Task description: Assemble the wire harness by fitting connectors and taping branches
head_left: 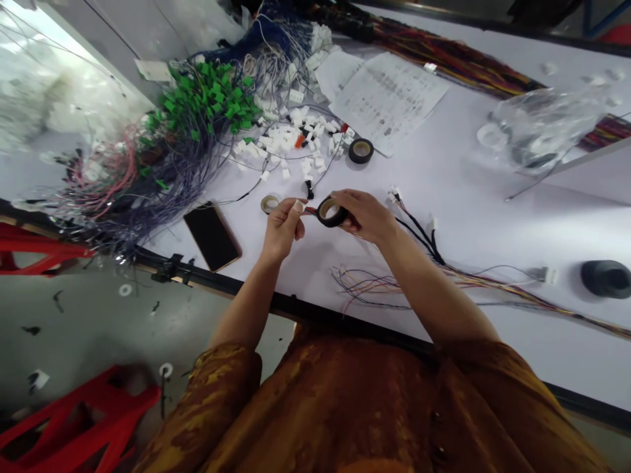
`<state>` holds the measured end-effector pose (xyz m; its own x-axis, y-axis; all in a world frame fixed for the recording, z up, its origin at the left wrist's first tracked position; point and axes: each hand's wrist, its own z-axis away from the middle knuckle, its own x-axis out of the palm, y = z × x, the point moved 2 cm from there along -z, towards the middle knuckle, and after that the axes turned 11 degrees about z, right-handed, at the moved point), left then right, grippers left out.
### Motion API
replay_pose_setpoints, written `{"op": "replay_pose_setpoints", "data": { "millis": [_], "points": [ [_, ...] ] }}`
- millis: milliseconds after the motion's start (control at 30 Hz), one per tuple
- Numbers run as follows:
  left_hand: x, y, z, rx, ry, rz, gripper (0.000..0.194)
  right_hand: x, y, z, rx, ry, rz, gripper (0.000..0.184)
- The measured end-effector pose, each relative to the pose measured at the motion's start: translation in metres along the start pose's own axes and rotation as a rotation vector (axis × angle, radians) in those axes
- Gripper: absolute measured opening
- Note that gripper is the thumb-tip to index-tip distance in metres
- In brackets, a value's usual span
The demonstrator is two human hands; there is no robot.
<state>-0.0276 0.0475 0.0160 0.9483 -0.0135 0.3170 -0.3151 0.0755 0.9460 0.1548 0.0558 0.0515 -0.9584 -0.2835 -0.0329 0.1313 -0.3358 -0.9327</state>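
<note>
Your right hand (363, 217) curls its fingers round a roll of black electrical tape (330, 212), held above the white workbench (493, 197). Your left hand (282, 230) pinches something too small to tell at the roll's edge. A wire harness (419, 236) lies just beside.

A white workbench (468, 197) with a black front edge carries a dark-screened smartphone (211, 236), printed sheets (389, 98), a clear plastic bag (542, 125) and a scatter of white plastic connectors (290, 141). A black tape roll (361, 150) and a tan-cored tape roll (269, 203) lie near those connectors, beside tangled wire bundles with green connectors (207, 98), and a black rubber cylinder (605, 278) stands at the right.
</note>
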Motion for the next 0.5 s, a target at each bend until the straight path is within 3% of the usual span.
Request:
{"op": "replay_pose_setpoints", "data": {
  "millis": [100,167,233,300,367,433,500],
  "points": [
    [0.001,-0.001,-0.003,-0.070,0.037,0.077,0.032,0.019,0.009,0.033,-0.275,0.172,0.391,0.025],
    [0.002,0.000,-0.002,-0.161,0.078,0.146,0.028,0.034,0.018,0.055,-0.451,0.173,0.675,0.029],
    [0.003,0.003,0.001,-0.237,0.106,0.212,0.027,0.042,0.024,0.064,-0.531,0.140,0.762,0.019],
    [0.006,0.008,0.006,-0.213,0.091,0.220,0.029,0.036,0.022,0.054,-0.470,0.243,0.626,0.011],
    [0.009,0.013,0.013,-0.090,0.037,0.132,0.033,0.023,0.015,0.029,-0.244,0.332,0.402,0.022],
    [0.011,0.016,0.019,0.034,0.002,0.008,0.034,0.013,0.009,0.002,0.028,0.258,0.202,0.032],
    [0.011,0.013,0.023,0.087,0.027,-0.038,0.035,0.008,0.007,-0.012,0.161,0.180,0.031,0.029]
  ]
}}
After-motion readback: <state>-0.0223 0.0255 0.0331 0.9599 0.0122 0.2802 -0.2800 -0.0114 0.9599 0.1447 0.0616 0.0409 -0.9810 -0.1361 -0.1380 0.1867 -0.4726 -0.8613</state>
